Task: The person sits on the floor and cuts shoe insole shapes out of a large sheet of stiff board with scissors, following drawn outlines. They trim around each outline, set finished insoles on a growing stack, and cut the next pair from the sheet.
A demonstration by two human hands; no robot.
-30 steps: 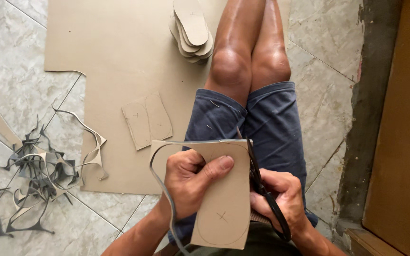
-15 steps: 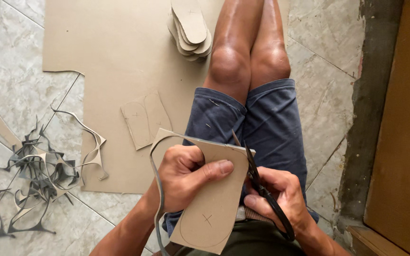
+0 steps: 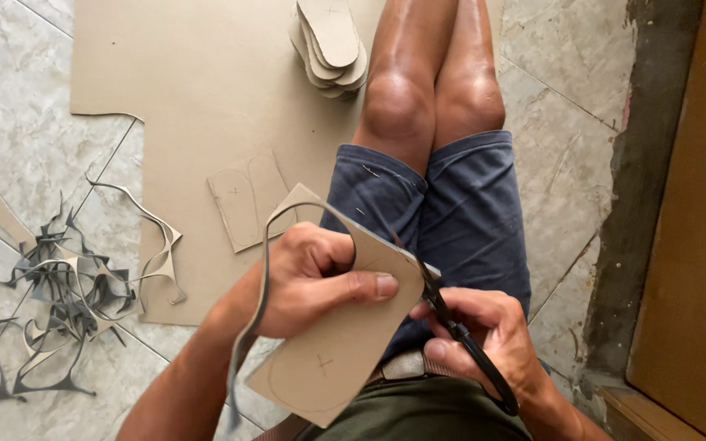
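Head view, and we see the left hand (image 3: 320,282) at centre frame clenched on a tan cardboard sole piece (image 3: 341,351), thumb across its top face, fingers curled over its upper edge. Its long axis runs from the lower left of the frame up toward the right. Our right hand (image 3: 484,339), lower right, grips black scissors (image 3: 459,335), blades meeting the piece's right edge. A thin offcut strip (image 3: 256,302) trails down past the left wrist.
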